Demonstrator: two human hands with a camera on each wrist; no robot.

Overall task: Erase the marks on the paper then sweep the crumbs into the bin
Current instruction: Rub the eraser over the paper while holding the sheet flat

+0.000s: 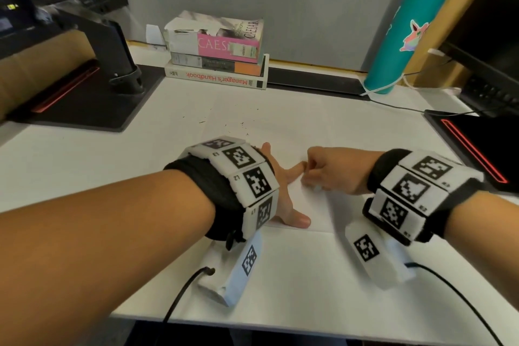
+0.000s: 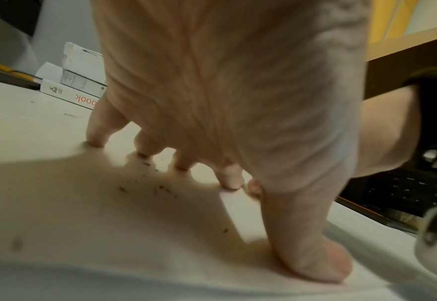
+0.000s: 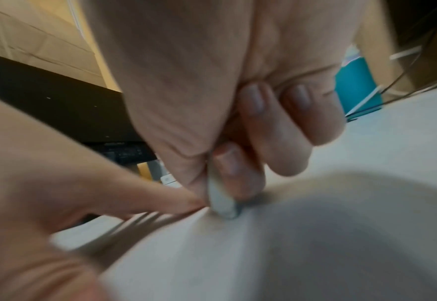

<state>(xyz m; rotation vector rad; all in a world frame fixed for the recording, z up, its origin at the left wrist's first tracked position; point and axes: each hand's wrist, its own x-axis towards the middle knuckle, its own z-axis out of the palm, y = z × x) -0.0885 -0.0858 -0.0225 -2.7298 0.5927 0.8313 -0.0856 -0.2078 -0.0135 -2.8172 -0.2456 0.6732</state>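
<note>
Paper (image 1: 280, 121) at centre frame: our left hand (image 1: 283, 191) presses flat, right hand (image 3: 212, 122) pinches the eraser (image 3: 221, 200) mid-rub; crumbs (image 1: 224, 123) (upper centre) unswept, we judge.

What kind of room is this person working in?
Most likely an office or study desk. A stack of books stands against a grey partition, a teal water bottle is at the right, and black monitor stands sit on the white desk.

The white table (image 1: 70, 166) carries the paper (image 1: 280, 121), dark crumbs (image 1: 224, 123), stacked books (image 1: 216, 76), a teal bottle (image 1: 398, 36) and a monitor stand (image 1: 92, 101).
</note>
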